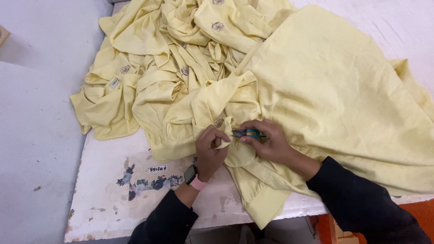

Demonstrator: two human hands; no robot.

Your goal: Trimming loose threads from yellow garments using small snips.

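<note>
A pile of pale yellow garments [271, 86] with small embroidered flowers lies across a white table [113, 199]. My left hand [210, 151] pinches a small fold of the yellow cloth near the table's front. My right hand [266, 142] holds a small teal thread snipper [248, 133], its tip pointing left at the pinched fold. Both hands rest on the fabric, close together. I wear dark sleeves and a watch with a pink strap [193, 177] on the left wrist.
The table's front left part shows worn paint, flower stickers [144, 183] and a small label. A grey floor [36, 135] lies to the left of the table. An orange surface [418, 212] shows at the lower right, under the table edge.
</note>
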